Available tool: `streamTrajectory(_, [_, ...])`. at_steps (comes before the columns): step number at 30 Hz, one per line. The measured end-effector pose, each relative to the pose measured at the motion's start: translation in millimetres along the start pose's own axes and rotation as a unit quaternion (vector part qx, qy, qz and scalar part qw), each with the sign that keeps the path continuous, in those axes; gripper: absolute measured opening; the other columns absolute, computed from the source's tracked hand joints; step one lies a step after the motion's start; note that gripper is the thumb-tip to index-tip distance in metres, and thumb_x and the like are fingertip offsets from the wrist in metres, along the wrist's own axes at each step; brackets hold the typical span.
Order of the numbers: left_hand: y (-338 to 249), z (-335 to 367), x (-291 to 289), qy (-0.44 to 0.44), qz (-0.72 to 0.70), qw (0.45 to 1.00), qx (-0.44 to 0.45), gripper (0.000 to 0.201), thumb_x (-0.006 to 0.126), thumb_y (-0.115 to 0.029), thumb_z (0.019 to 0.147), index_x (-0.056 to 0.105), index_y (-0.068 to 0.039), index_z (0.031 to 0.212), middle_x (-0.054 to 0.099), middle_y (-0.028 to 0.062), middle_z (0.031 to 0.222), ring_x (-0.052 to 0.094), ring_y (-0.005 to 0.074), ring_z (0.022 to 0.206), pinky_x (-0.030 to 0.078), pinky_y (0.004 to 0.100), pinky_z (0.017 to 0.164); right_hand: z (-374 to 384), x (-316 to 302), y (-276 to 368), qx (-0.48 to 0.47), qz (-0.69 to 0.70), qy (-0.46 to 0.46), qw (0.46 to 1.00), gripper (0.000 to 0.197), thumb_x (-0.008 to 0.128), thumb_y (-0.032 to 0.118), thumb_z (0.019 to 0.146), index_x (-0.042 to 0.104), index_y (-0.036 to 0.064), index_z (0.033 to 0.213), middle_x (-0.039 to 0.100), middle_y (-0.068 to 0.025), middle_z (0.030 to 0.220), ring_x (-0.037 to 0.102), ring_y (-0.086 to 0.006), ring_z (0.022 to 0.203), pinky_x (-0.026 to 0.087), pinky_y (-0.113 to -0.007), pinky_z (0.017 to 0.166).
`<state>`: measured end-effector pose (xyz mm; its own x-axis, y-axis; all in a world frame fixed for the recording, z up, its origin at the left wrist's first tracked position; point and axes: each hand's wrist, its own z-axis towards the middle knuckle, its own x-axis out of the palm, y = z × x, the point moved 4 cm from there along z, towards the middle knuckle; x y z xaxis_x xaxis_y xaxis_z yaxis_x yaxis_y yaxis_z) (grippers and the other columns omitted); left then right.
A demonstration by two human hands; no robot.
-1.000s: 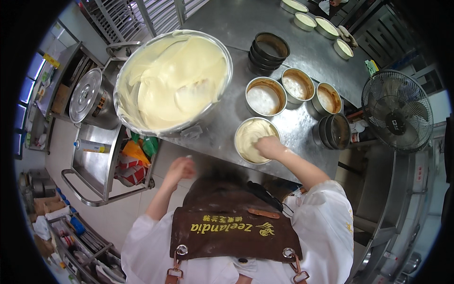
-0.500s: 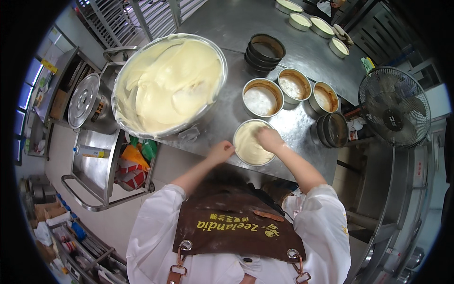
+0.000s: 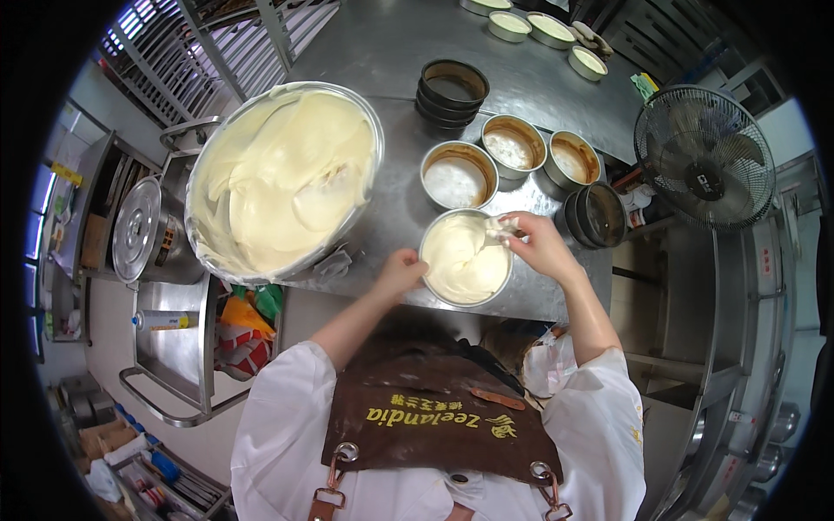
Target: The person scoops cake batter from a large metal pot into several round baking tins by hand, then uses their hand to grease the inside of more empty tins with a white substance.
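A round cake tin [image 3: 440,293] sits near the front edge of the steel table, filled with pale, creamy batter [image 3: 456,252] that has a swirl on top. At its left rim, my left hand [image 3: 402,271] grips the side with bent fingers. My right hand [image 3: 540,246] is at the upper right rim, its fingers drawn together and coated with batter; whether they hold anything small is hidden. To the left stands a large metal bowl [image 3: 375,178] with a big mass of the same batter [image 3: 291,165].
Behind the filled tin stand three lined tins, one of them a lined tin [image 3: 458,178]. Dark tins are stacked [image 3: 452,91] behind and at right [image 3: 598,214]. Several filled tins [image 3: 551,30] stand far back. A fan [image 3: 704,156] is at right, a lidded pot [image 3: 143,230] at left.
My right hand has moved from inside the batter to the tin's right rim. The batter surface now shows a swirl. My left hand remains at the left side.
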<state>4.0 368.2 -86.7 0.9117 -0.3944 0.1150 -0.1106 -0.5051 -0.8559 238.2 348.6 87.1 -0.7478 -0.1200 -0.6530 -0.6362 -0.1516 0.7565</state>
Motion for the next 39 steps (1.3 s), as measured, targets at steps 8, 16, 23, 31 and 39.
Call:
streamTrajectory(8, [41.9, 16.5, -24.4, 0.015, 0.139, 0.987, -0.076, 0.041, 0.063, -0.038, 0.083, 0.058, 0.000, 0.097, 0.057, 0.0031, 0.085, 0.052, 0.0095, 0.071, 0.048, 0.0245, 0.060, -13.8, 54.4, -57.3, 0.055, -0.031, 0.014, 0.998, 0.026, 0.065, 0.012, 0.075, 0.062, 0.0015, 0.099, 0.062, -0.0189, 0.081, 0.060, -0.0202, 0.065, 0.047, -0.031, 0.062])
streamTrajectory(16, [41.9, 49.0, 15.4, 0.083, 0.121, 0.988, -0.045, 0.021, 0.060, -0.016, 0.079, 0.058, 0.004, 0.089, 0.061, 0.0098, 0.083, 0.061, 0.0170, 0.072, 0.053, 0.0308, 0.063, -29.8, 91.2, -104.7, 0.311, 0.676, -0.187, 0.642, 0.017, 0.050, 0.020, 0.090, 0.059, 0.0098, 0.101, 0.061, -0.0046, 0.087, 0.057, -0.0174, 0.074, 0.047, -0.030, 0.065])
streamTrajectory(23, [-21.5, 21.5, 42.7, 0.099, -0.002, 0.987, -0.127, 0.021, 0.054, -0.009, 0.081, 0.055, 0.004, 0.097, 0.062, 0.0120, 0.090, 0.064, 0.0202, 0.080, 0.055, 0.0345, 0.072, -17.0, 25.4, -67.4, 0.156, 0.898, -0.029, 0.410, 0.024, 0.050, 0.029, 0.086, 0.054, 0.0061, 0.085, 0.052, -0.0066, 0.078, 0.051, -0.0175, 0.068, 0.044, -0.028, 0.055])
streamTrajectory(31, [-152.6, 106.5, 141.1, 0.112, -0.112, 0.983, -0.088, 0.025, 0.048, -0.010, 0.086, 0.050, 0.004, 0.107, 0.061, 0.0164, 0.098, 0.063, 0.0261, 0.087, 0.056, 0.0347, 0.071, -30.6, -168.1, -80.1, -0.040, 0.857, -0.107, 0.503, 0.030, 0.045, 0.034, 0.087, 0.047, 0.0057, 0.096, 0.043, -0.0056, 0.082, 0.044, -0.0189, 0.073, 0.042, -0.030, 0.056])
streamTrajectory(39, [-237.8, 372.4, 210.5, -0.010, -0.133, 0.991, 0.018, 0.024, 0.045, -0.005, 0.082, 0.050, 0.008, 0.102, 0.058, 0.0184, 0.093, 0.063, 0.0314, 0.081, 0.059, 0.0397, 0.065, -102.2, -224.0, -200.6, 0.018, 0.806, -0.300, 0.510, 0.035, 0.043, 0.042, 0.088, 0.052, 0.0091, 0.096, 0.049, -0.0066, 0.086, 0.048, -0.0234, 0.079, 0.048, -0.036, 0.063])
